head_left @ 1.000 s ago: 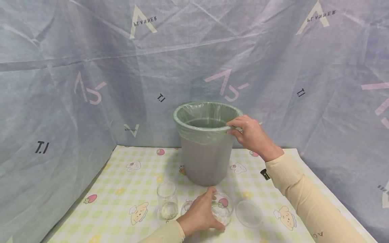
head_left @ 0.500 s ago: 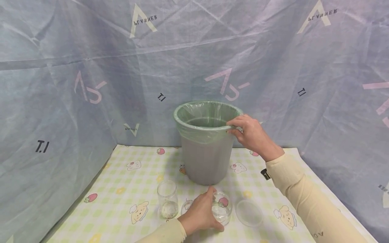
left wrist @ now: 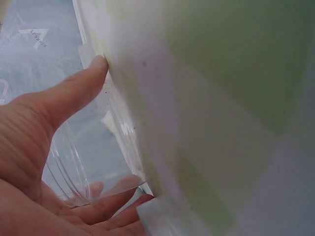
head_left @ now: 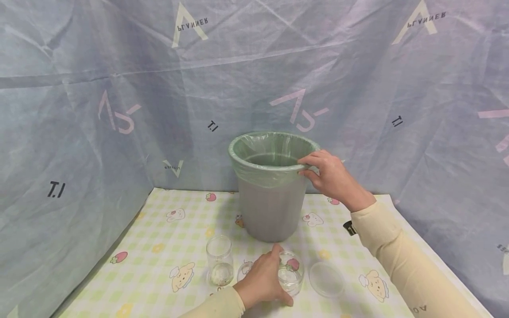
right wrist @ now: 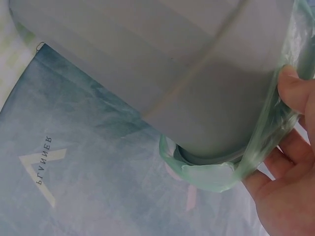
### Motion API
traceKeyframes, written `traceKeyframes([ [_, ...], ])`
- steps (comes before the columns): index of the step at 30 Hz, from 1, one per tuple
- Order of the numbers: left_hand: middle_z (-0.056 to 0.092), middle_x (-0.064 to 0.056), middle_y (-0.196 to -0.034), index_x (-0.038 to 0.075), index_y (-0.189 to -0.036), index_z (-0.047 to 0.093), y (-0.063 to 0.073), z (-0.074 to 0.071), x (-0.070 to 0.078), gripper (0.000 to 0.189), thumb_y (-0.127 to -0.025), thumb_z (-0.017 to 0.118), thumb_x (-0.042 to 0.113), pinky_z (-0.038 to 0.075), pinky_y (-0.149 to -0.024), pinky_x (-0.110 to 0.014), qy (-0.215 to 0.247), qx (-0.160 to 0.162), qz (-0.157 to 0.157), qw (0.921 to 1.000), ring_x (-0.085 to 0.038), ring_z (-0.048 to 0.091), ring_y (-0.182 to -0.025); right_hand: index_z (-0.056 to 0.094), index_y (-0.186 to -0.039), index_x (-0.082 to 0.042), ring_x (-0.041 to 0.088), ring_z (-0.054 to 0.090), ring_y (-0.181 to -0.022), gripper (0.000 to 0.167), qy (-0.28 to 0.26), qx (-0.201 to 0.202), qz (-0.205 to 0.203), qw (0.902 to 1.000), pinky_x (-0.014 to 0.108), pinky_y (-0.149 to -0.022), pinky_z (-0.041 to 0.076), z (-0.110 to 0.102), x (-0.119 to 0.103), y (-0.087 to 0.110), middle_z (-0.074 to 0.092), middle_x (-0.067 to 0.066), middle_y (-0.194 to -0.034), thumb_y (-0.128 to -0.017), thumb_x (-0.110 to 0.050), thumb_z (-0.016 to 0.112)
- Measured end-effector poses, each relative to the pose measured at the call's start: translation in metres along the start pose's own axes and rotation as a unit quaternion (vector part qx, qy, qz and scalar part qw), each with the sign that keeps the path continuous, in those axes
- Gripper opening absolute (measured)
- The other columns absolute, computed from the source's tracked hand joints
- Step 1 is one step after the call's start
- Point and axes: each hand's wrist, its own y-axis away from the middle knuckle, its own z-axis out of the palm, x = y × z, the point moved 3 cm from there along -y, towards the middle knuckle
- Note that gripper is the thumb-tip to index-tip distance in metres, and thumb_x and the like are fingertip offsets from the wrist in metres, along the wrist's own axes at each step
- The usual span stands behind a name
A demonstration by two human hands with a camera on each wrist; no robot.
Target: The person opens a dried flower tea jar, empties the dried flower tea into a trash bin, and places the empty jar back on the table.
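Note:
A grey trash bin (head_left: pixel 272 207) stands at the middle of the table, with a green plastic bag (head_left: pixel 262 176) folded over its rim. My right hand (head_left: pixel 336 179) pinches the bin's right rim through the bag, thumb outside and fingers over the edge. In the right wrist view the thumb presses the bag (right wrist: pixel 263 128) near the lip. Lower down, my left hand (head_left: pixel 260 280) grips a short clear jar (head_left: pixel 292 277) from its left side, thumb at the near side and fingers at the far side. The jar stands on the table. The left wrist view shows its clear ridged wall (left wrist: pixel 71 164) within the hand.
To the left stands a taller clear jar (head_left: pixel 220 254), with a small clear round piece (head_left: pixel 242 271), partly hidden, beside my left hand. A round translucent lid (head_left: pixel 327 279) lies right of the short jar. Checked cloth (head_left: pixel 151 274) covers the table; grey-blue curtains (head_left: pixel 254 79) surround it.

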Motion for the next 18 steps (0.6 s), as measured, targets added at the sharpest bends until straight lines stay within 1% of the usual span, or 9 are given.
traceKeyframes([
  [4, 0.065, -0.016, -0.131, 0.012, -0.151, 0.037, 0.002, 0.0, 0.0, 0.129, -0.045, 0.104, 0.041, 0.052, -0.101, -0.054, 0.01, -0.011, -0.008, 0.9999, -0.038, 0.061, -0.121, 0.076, -0.117, -0.005, 0.031, 0.065, -0.108, 0.03, -0.002, -0.004, 0.0, 1.0, 0.049, -0.088, 0.054, -0.002, -0.001, 0.002, 0.074, 0.009, -0.11, -0.087, -0.004, 0.082],
  [7, 0.062, -0.018, -0.136, 0.013, -0.155, 0.032, 0.003, 0.0, 0.0, 0.134, -0.046, 0.104, 0.041, 0.05, -0.102, -0.056, 0.019, -0.014, -0.008, 0.9997, -0.039, 0.059, -0.124, 0.076, -0.119, -0.008, 0.029, 0.065, -0.11, 0.031, 0.001, -0.004, 0.002, 1.0, 0.049, -0.09, 0.055, -0.002, -0.001, 0.003, 0.073, 0.007, -0.113, -0.088, -0.007, 0.082],
  [11, 0.057, -0.021, -0.142, 0.013, -0.158, 0.028, 0.005, 0.0, 0.001, 0.138, -0.046, 0.104, 0.043, 0.049, -0.103, -0.057, 0.023, -0.013, -0.006, 0.9996, -0.041, 0.057, -0.127, 0.075, -0.124, -0.01, 0.03, 0.063, -0.116, 0.035, 0.007, -0.005, 0.007, 0.9999, 0.05, -0.095, 0.054, -0.002, -0.002, 0.004, 0.071, 0.008, -0.121, -0.089, -0.011, 0.082],
  [14, 0.05, -0.022, -0.149, 0.011, -0.16, 0.025, 0.007, -0.003, 0.004, 0.14, -0.048, 0.103, 0.043, 0.047, -0.105, -0.059, 0.022, -0.014, -0.008, 0.9996, -0.042, 0.053, -0.133, 0.073, -0.128, -0.01, 0.033, 0.061, -0.123, 0.04, 0.008, -0.002, 0.008, 0.9999, 0.053, -0.099, 0.051, -0.003, -0.001, 0.005, 0.069, 0.01, -0.128, -0.089, -0.013, 0.081],
  [18, 0.037, -0.023, -0.161, 0.006, -0.162, 0.021, 0.01, -0.011, 0.011, 0.14, -0.054, 0.103, 0.043, 0.04, -0.112, -0.06, 0.018, -0.019, -0.007, 0.9996, -0.043, 0.041, -0.145, 0.07, -0.132, -0.008, 0.037, 0.057, -0.129, 0.044, 0.005, 0.006, 0.004, 1.0, 0.057, -0.103, 0.048, -0.005, -0.001, 0.006, 0.066, 0.013, -0.134, -0.089, -0.011, 0.081],
])
